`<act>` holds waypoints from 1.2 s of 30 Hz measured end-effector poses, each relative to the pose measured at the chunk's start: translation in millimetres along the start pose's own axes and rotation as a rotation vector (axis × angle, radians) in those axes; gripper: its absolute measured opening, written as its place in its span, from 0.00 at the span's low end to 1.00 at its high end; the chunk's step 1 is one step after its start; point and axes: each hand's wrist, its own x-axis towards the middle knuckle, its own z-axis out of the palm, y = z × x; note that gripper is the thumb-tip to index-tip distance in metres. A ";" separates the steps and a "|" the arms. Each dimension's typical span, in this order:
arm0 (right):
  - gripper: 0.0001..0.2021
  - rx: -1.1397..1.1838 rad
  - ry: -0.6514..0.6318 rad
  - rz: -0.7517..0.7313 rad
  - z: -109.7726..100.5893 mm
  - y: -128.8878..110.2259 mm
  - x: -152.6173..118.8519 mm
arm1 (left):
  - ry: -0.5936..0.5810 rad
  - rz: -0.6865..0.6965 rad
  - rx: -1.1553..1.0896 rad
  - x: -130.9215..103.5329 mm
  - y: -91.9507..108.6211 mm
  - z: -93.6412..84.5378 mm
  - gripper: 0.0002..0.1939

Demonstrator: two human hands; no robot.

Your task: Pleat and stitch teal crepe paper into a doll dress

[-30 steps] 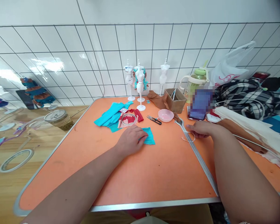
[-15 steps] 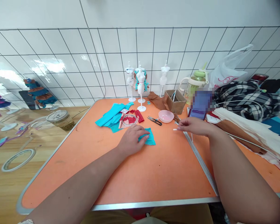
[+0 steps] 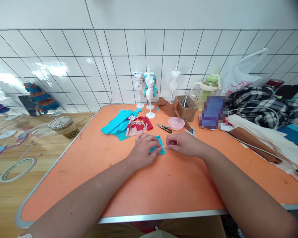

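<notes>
Now we record: right hand (image 3: 180,143), moved in from the right, grip closed on a thin white strip (image 3: 163,146); left hand (image 3: 144,150) on the small blue cloth (image 3: 159,140), grip unclear; both thus meet mid-desk (image 3: 139,188).

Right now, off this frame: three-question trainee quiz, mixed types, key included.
1. Multiple choice. What lies just left of the pink bowl?
A) Snips
B) Drink bottle
C) Plaid cloth

2. True or false. The left hand rests on the small turquoise cloth.

3. Fill in the colour. A small ____ piece shows between the left hand and the right hand.

Key: 1. A; 2. True; 3. white.
</notes>
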 end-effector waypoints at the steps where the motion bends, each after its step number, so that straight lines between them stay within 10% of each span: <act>1: 0.09 -0.003 0.002 -0.004 0.1 -0.1 0.3 | 0.004 -0.006 0.002 -0.2 -0.6 0.4 0.11; 16: 0.07 -0.091 0.030 -0.023 3.8 -12.4 0.4 | 0.019 0.000 0.048 -1.3 5.2 -1.7 0.09; 21: 0.18 -0.171 0.250 -0.017 10.1 -10.7 1.9 | 0.024 -0.020 0.054 -0.8 1.2 0.1 0.10; 28: 0.08 -0.101 0.137 -0.104 15.5 -11.5 9.2 | 0.023 -0.016 0.051 -0.9 3.5 -2.5 0.12; 36: 0.11 -0.197 0.451 -0.433 17.6 -21.7 7.0 | 0.063 -0.241 -0.733 5.5 -0.8 -6.8 0.09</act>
